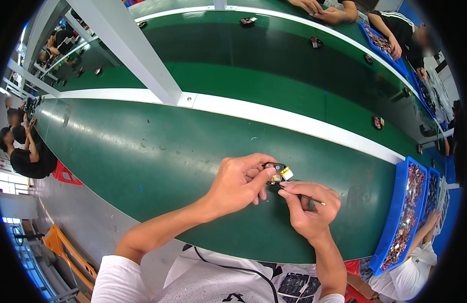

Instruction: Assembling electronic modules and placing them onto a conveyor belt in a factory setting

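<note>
Near the middle of the green table (193, 141), my left hand (233, 186) pinches a small black electronic housing (272, 165) between thumb and fingers. A silver-white block with yellow tape (287, 174), perhaps a battery cell, sticks out on the housing's right side. In my right hand (314, 208) is a thin dark stick-like tool (310, 199) with a pale rear end, gripped like a pen. Its front end points left at the lower edge of the housing. My right fingertips hide part of the tool, and I cannot make out whether its tip touches.
A blue bin (391, 217) full of small parts stands at the table's right end. Past a white rail (274, 117) and a grey post (137, 53), a green conveyor belt (233, 83) carries several small black units. Other people work across the belt, far left and right.
</note>
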`<act>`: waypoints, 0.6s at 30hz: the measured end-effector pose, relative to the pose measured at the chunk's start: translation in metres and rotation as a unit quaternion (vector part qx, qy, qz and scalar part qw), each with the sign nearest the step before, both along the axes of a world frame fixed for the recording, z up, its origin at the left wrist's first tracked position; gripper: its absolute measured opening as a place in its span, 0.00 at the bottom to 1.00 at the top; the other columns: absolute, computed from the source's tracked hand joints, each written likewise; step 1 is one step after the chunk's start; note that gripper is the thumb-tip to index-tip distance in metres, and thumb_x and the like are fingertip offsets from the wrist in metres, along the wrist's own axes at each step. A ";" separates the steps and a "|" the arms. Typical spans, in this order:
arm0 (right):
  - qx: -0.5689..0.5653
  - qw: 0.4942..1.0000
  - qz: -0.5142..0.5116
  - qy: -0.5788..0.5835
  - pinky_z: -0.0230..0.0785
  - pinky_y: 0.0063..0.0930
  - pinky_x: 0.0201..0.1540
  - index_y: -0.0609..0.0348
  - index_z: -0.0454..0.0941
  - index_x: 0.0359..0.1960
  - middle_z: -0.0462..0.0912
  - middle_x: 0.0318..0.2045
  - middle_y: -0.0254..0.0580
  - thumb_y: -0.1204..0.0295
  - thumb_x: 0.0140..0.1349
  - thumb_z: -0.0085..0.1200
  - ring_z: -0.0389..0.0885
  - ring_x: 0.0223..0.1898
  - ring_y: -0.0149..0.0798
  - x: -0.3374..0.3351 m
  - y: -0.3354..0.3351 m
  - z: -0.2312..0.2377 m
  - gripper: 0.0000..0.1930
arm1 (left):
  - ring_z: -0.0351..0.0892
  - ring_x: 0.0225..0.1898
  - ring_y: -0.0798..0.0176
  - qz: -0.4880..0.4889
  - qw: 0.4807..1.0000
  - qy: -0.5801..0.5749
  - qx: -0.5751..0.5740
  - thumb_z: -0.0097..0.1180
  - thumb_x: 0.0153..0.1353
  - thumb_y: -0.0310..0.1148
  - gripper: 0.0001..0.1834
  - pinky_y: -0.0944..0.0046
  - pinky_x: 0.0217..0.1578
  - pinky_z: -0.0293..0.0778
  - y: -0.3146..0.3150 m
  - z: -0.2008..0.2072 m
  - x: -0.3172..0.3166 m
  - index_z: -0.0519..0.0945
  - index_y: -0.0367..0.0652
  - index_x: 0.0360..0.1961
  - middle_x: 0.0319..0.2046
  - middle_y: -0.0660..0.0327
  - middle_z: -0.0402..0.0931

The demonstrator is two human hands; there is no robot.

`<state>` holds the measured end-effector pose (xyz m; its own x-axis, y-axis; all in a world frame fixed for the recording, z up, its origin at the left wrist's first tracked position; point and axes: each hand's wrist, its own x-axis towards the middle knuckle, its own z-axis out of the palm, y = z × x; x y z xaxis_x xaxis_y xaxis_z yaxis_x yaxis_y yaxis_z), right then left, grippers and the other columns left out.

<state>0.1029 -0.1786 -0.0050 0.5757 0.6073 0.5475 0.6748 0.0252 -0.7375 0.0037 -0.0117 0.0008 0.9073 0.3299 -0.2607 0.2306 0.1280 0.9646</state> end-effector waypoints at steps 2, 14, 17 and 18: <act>-0.005 1.000 -0.003 0.007 0.60 0.17 0.16 0.59 0.85 0.30 0.90 0.28 0.40 0.83 0.50 0.71 0.77 0.15 0.25 0.000 -0.001 0.000 0.08 | 0.81 0.23 0.71 0.001 1.000 -0.003 -0.002 0.55 0.72 0.26 0.13 0.71 0.20 0.76 -0.001 -0.001 0.000 0.80 0.29 0.53 0.31 0.57 0.84; -0.011 1.000 -0.003 0.016 0.61 0.17 0.17 0.57 0.86 0.29 0.91 0.28 0.40 0.82 0.50 0.70 0.75 0.13 0.24 -0.001 -0.001 -0.002 0.07 | 0.80 0.21 0.71 0.025 1.000 0.005 0.010 0.54 0.72 0.25 0.12 0.70 0.20 0.75 -0.005 -0.003 -0.001 0.80 0.27 0.51 0.30 0.56 0.84; -0.011 1.000 0.002 0.000 0.60 0.18 0.17 0.57 0.86 0.29 0.90 0.28 0.39 0.82 0.50 0.70 0.75 0.13 0.24 0.000 -0.002 -0.003 0.07 | 0.80 0.21 0.71 0.029 1.000 -0.002 0.011 0.54 0.72 0.25 0.12 0.70 0.19 0.75 -0.007 -0.001 0.000 0.80 0.27 0.51 0.30 0.56 0.84; -0.011 1.000 0.002 0.000 0.60 0.18 0.17 0.57 0.86 0.29 0.90 0.28 0.39 0.82 0.50 0.70 0.75 0.13 0.24 0.000 -0.002 -0.003 0.07 | 0.80 0.22 0.71 0.031 1.000 -0.003 0.006 0.54 0.72 0.25 0.12 0.71 0.20 0.75 -0.007 -0.002 0.000 0.80 0.27 0.51 0.30 0.56 0.84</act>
<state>0.1026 -0.1802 -0.0082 0.5735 0.6216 0.5336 0.6746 0.0112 -0.7381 0.0037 -0.0190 -0.0010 0.8870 0.3876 -0.2512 0.2168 0.1309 0.9674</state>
